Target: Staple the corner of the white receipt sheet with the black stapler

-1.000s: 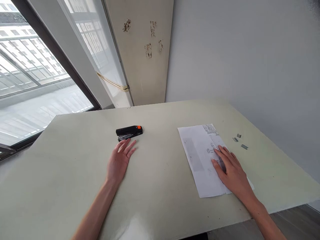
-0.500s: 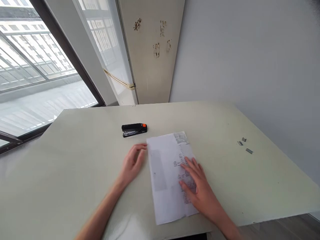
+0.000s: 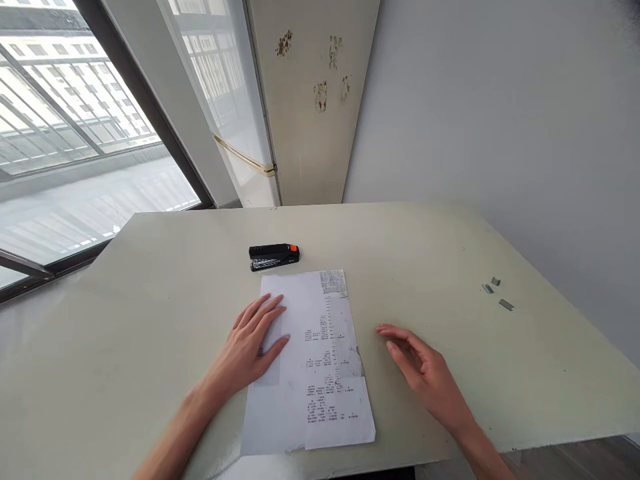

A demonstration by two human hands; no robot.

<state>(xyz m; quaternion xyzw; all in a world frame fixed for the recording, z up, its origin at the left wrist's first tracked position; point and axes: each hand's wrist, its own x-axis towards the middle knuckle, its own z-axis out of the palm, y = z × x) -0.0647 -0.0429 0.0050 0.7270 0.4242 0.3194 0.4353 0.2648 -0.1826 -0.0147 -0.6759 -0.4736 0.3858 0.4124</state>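
A few white paper sheets [image 3: 295, 400] with small printed text lie near the front edge of the table, with uneven lower edges where they overlap. My left hand [image 3: 246, 350] rests on their left part, fingers stretched out and thumb apart. To the right of the paper, apart from it, my right hand [image 3: 425, 373] is empty, its fingers slightly curved and the thumb separate. Just beyond the top edge of the sheets, a black stapler [image 3: 274, 257] with an orange patch lies on its side.
Several short strips of staples [image 3: 506, 305] lie on the right side of the pale table [image 3: 410, 253]. Behind it stands a worn cabinet [image 3: 310, 147], beside a grey wall [image 3: 475, 120]. A window [image 3: 75, 133] is at the left.
The paper has shifted left and straightened. My left hand has gone from beside it to flat on top. My right hand has come off the paper to its right.
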